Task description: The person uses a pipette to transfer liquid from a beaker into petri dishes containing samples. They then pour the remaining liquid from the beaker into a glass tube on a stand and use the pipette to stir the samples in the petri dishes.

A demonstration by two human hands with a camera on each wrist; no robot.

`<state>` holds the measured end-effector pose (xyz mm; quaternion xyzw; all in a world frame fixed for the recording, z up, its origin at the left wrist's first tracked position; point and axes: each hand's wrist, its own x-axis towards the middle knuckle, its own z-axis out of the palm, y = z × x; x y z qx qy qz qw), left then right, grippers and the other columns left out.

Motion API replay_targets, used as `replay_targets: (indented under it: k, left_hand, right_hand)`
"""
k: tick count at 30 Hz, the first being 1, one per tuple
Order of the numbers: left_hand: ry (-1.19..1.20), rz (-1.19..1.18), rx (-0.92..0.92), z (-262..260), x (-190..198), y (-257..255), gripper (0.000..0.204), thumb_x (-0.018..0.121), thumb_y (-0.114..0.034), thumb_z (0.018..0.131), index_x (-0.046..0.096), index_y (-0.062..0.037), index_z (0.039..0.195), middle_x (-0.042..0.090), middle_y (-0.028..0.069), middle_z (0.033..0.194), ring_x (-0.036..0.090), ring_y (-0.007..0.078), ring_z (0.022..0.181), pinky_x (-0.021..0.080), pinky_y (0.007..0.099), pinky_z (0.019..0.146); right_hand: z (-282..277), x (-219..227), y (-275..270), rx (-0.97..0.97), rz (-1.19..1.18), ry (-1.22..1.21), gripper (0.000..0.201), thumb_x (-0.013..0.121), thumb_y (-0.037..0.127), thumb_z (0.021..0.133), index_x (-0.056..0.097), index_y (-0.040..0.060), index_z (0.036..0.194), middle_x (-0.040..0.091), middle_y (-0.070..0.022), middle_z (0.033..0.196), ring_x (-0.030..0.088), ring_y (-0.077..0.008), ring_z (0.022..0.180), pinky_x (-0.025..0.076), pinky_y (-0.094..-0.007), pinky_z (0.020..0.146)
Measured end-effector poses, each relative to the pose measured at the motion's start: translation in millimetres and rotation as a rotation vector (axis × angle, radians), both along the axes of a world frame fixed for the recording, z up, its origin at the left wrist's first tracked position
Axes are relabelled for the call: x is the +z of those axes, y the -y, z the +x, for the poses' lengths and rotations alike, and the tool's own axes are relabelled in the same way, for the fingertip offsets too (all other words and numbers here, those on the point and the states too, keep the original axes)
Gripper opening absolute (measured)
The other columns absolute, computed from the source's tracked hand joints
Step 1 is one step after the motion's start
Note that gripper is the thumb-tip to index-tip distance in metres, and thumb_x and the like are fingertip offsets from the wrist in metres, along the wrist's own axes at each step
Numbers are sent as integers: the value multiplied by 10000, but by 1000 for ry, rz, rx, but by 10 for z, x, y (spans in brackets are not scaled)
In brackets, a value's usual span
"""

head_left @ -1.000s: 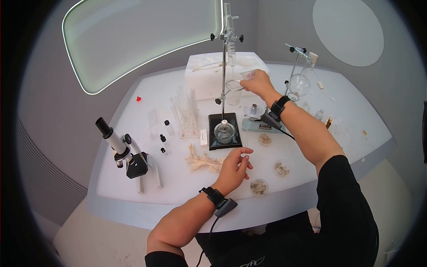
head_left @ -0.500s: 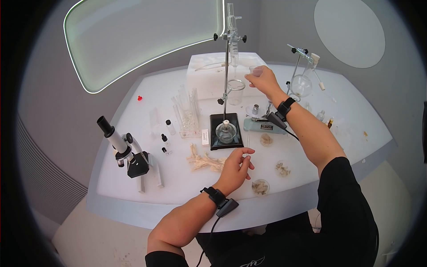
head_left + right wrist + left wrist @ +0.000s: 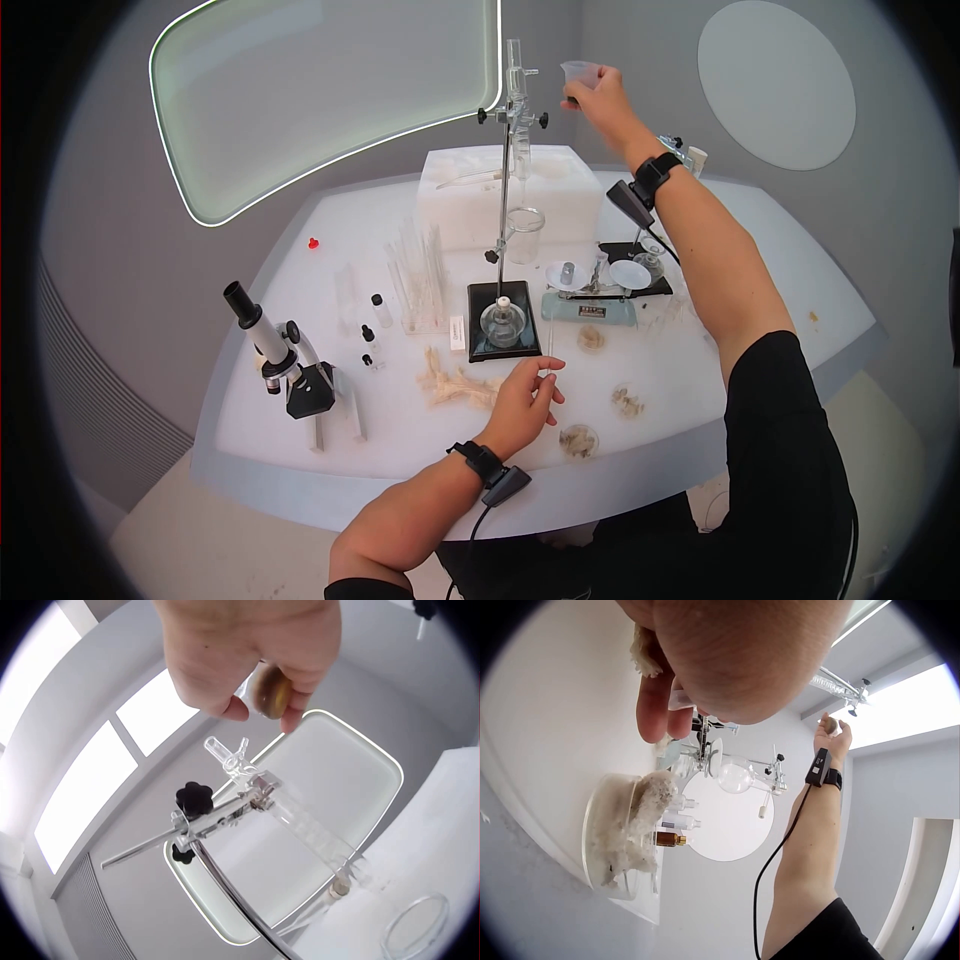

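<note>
My right hand [image 3: 605,98] is raised at the upper right of the condenser [image 3: 518,130] and grips a clear plastic cup [image 3: 578,70]. From the right wrist, the cup's bottom [image 3: 270,694] looks brownish between thumb and fingers. The glass condenser is clamped upright on a retort stand [image 3: 502,215], whose black base bears a stoppered flask [image 3: 502,324]. Low over the table, my left hand [image 3: 520,405] has loosely curled fingers, beside a thin clear rod [image 3: 551,340]. A petri dish [image 3: 611,840] with pale, fluffy material lies beside that hand in the left wrist view.
A microscope [image 3: 300,360] stands at the left, with a test-tube rack [image 3: 418,285] farther in. Behind the stand is a white box [image 3: 450,215]. A balance [image 3: 590,308] sits right of it. Pale, root-like strands [image 3: 450,380] lie near my left hand.
My right hand has lifted the cup away from the stand's ring, first to the right and then up to near the condenser's top. My left hand stays in place.
</note>
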<state>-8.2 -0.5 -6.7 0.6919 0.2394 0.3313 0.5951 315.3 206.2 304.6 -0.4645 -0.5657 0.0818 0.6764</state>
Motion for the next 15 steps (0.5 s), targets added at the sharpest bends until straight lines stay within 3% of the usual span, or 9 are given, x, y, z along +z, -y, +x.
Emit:
replay_targets:
  k: [6,7,8,15]
  left_hand:
    - [-13,-14,0,-3,9,7,268,547,-111,1201,608,-49,1454,722,76,990,702,103,813,630,275,636]
    - [-9,-13,-1,-7,12,10,267,548,-111,1200,608,-49,1453,723,77,992,702,104,816,630,276,636]
    - [-6,-10,1,-6,6,7,267,548,-111,1200,608,-49,1453,723,77,992,702,104,816,630,276,636]
    - [-4,6,-2,-6,-8,-3,271,551,-107,1197,610,-49,1455,720,81,988,702,105,824,635,275,641]
  right_hand:
    - [-53,577,-41,-69,44,246,745,870,191,941,486,-109,1504,727,-229,1354,809,-228,996,654,-345,864]
    - [-91,650,-7,-76,9,273,751,867,192,966,490,-95,1548,714,-209,1378,797,-228,1050,659,-339,916]
    - [-102,699,-11,-83,-25,299,757,864,192,991,493,-81,1591,701,-189,1403,784,-228,1105,664,-333,969]
    - [-165,922,-96,-122,-62,372,746,870,210,997,542,-37,1619,761,-165,1359,784,-207,1108,630,-347,957]
